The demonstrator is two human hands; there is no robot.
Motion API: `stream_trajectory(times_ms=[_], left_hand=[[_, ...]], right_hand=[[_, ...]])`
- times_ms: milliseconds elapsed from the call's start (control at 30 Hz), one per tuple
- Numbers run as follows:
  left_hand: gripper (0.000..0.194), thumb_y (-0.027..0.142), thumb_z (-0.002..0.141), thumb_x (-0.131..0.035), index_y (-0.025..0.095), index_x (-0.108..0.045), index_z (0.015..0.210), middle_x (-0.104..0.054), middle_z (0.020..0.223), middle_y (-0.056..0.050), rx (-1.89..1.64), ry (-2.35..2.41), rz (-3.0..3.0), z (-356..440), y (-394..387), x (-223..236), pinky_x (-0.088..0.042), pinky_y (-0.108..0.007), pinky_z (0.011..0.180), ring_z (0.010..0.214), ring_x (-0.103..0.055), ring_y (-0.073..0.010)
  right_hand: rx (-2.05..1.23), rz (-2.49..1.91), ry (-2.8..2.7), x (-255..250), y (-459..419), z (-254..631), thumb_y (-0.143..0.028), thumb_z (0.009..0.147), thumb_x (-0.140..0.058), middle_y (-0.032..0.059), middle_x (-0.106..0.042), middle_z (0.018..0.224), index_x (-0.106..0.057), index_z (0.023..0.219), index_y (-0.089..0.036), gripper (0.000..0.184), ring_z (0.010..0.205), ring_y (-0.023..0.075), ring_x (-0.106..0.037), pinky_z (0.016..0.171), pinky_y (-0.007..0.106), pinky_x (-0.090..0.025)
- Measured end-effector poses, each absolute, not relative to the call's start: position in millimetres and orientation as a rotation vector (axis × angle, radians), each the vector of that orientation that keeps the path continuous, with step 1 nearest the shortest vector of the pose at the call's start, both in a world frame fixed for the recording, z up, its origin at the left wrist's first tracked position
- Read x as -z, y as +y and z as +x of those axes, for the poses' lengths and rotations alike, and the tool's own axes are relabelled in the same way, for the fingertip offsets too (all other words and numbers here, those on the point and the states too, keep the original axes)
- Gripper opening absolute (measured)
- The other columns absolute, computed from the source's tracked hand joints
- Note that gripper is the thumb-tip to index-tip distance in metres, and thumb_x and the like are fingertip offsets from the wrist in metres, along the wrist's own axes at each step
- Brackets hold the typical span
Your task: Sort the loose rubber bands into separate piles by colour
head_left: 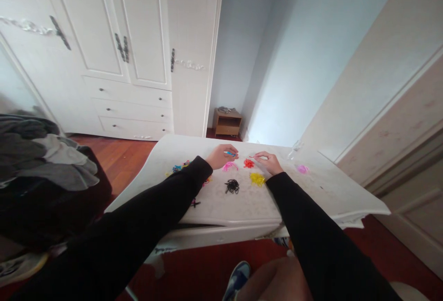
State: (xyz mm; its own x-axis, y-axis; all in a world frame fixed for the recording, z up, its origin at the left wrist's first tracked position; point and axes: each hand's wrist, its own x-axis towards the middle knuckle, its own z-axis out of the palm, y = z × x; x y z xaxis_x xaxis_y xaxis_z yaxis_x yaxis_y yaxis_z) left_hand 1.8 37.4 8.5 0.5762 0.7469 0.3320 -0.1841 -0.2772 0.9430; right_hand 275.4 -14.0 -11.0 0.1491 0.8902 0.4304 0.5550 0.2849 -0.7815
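Note:
My left hand (223, 157) is closed on blue rubber bands (230, 153), held above the table (256, 208). My right hand (269, 161) pinches a small reddish rubber band (252, 157) at its fingertips, close to the red pile (248, 163). Between and below the hands lie a pink pile (230, 166), a yellow pile (257, 179) and a black pile (232, 186) of thin looped bands. A mixed-colour heap (178, 168) is partly covered by my left sleeve. Farther right sits a light purple pile (302, 169).
A clear plastic item (294, 149) stands at the table's back right. Clothes (51, 153) are heaped at the left. Behind are a white wardrobe (138, 51) and a small wooden cabinet (227, 123). My shoe (238, 278) is below the front edge.

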Motion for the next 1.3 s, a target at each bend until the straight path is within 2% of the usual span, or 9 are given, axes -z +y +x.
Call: stream_trajectory(times_ms=[233,367,500,667,833,1033,1133,1233,1300], left_hand=[[0.026,0.002,0.066,-0.082,0.01,-0.068,0.086,-0.074,0.084,-0.01,-0.929,0.487,1.62,2.3,37.7,-8.5,-0.06,-0.03,0.072,0.082,-0.077,-0.0224],[0.036,0.015,0.064,-0.09,0.01,-0.067,0.092,-0.074,0.089,-0.012,-0.892,0.485,1.676,0.2,39.4,-8.3,-0.06,-0.032,0.074,0.085,-0.078,-0.0248],[0.045,0.029,0.062,-0.092,0.011,-0.067,0.094,-0.074,0.089,-0.011,-0.928,0.496,1.748,-0.8,43.1,-12.6,-0.061,-0.034,0.078,0.085,-0.078,-0.0247],[0.042,0.036,0.066,-0.09,0.011,-0.069,0.091,-0.075,0.088,-0.011,-0.995,0.581,1.869,-1.2,46.1,-19.5,-0.063,-0.034,0.075,0.079,-0.076,-0.0218],[0.032,0.033,0.069,-0.087,0.012,-0.069,0.085,-0.074,0.082,-0.008,-1.038,0.669,1.861,-1.3,51.4,-20.5,-0.062,-0.029,0.067,0.076,-0.076,-0.0205],[0.024,0.025,0.069,-0.085,0.012,-0.069,0.082,-0.073,0.079,-0.005,-1.095,0.732,1.795,-3.4,56.5,-21.5,-0.06,-0.026,0.064,0.071,-0.074,-0.0169],[0.024,0.024,0.069,-0.085,0.012,-0.069,0.083,-0.073,0.078,-0.005,-1.138,0.764,1.775,-4.3,55.5,-21.0,-0.058,-0.024,0.061,0.07,-0.074,-0.0169],[0.026,0.027,0.07,-0.085,0.012,-0.069,0.083,-0.072,0.079,-0.006,-1.178,0.78,1.746,-3.6,53.8,-19.6,-0.058,-0.024,0.059,0.073,-0.076,-0.019],[0.027,0.03,0.071,-0.085,0.012,-0.069,0.084,-0.072,0.079,-0.006,-1.19,0.776,1.735,-2.4,52.3,-18.6,-0.059,-0.026,0.06,0.074,-0.076,-0.02]], right_hand=[[-0.458,-1.378,-1.541,10.9,-13.0,276.4,-0.05,0.064,-0.081,0.0117,-0.077,0.092,-0.076,0.075,-0.018,0.034,0.095,0.0255,-0.069,0.099,0.04,-0.049],[-0.484,-1.354,-1.559,11.7,-13.2,276.6,-0.046,0.064,-0.081,0.0115,-0.076,0.092,-0.077,0.075,-0.017,0.031,0.093,0.0243,-0.069,0.096,0.039,-0.05],[-0.503,-1.358,-1.567,13.4,-14.1,276.5,-0.045,0.064,-0.08,0.011,-0.076,0.093,-0.077,0.075,-0.017,0.03,0.093,0.0244,-0.068,0.085,0.037,-0.051],[-0.454,-1.381,-1.605,13.3,-16.5,275.7,-0.045,0.069,-0.077,0.0077,-0.074,0.093,-0.077,0.078,-0.02,0.026,0.092,0.0231,-0.066,0.074,0.034,-0.047],[-0.409,-1.371,-1.691,10.0,-19.2,274.3,-0.043,0.075,-0.074,0.0069,-0.072,0.093,-0.077,0.078,-0.021,0.023,0.091,0.0216,-0.065,0.07,0.032,-0.045],[-0.435,-1.441,-1.734,10.3,-20.1,273.7,-0.039,0.077,-0.073,0.006,-0.072,0.091,-0.079,0.085,-0.02,0.022,0.083,0.0201,-0.063,0.072,0.033,-0.047],[-0.339,-1.427,-1.719,2.4,-20.3,272.0,-0.038,0.081,-0.069,0.0068,-0.071,0.093,-0.077,0.085,-0.02,0.021,0.085,0.0216,-0.062,0.072,0.035,-0.047],[-0.207,-1.269,-2.0,-15.9,-16.1,261.9,-0.035,0.083,-0.07,0.0071,-0.069,0.092,-0.076,0.086,-0.021,0.015,0.095,0.0245,-0.058,0.082,0.039,-0.048],[-0.158,-1.173,-2.286,-29.7,-10.3,248.7,-0.028,0.08,-0.073,0.0083,-0.068,0.101,-0.076,0.082,-0.021,0.008,0.102,0.0263,-0.055,0.095,0.045,-0.044]])
